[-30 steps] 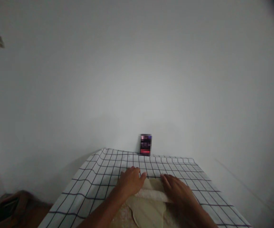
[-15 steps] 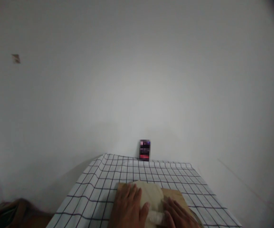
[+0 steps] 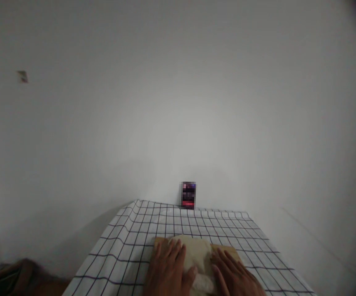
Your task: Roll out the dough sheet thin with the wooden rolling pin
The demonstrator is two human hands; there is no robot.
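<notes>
A pale cream, soft-looking sheet (image 3: 196,251) lies on a brown board (image 3: 227,249) at the near end of the table; whether it is dough or cloth I cannot tell. Close to me, a whiter, puffy part (image 3: 203,283) shows between my thumbs. My left hand (image 3: 169,271) rests flat over the left side of the sheet and board, its fingers stretched out. On the opposite side my right hand (image 3: 235,273) lies with fingers extended, the tips touching the sheet's right edge. Both wrists are cut off by the frame's bottom.
A white tablecloth with dark grid lines (image 3: 128,246) covers the table. At the far edge a phone-like upright object (image 3: 188,195), pixelated, leans near the plain wall (image 3: 178,102). A dark brown object (image 3: 14,275) sits low at the left, off the table.
My right hand's fingers have spread and shifted slightly up and left along the sheet's right edge. My left hand stays nearly in place, moved slightly right in view.
</notes>
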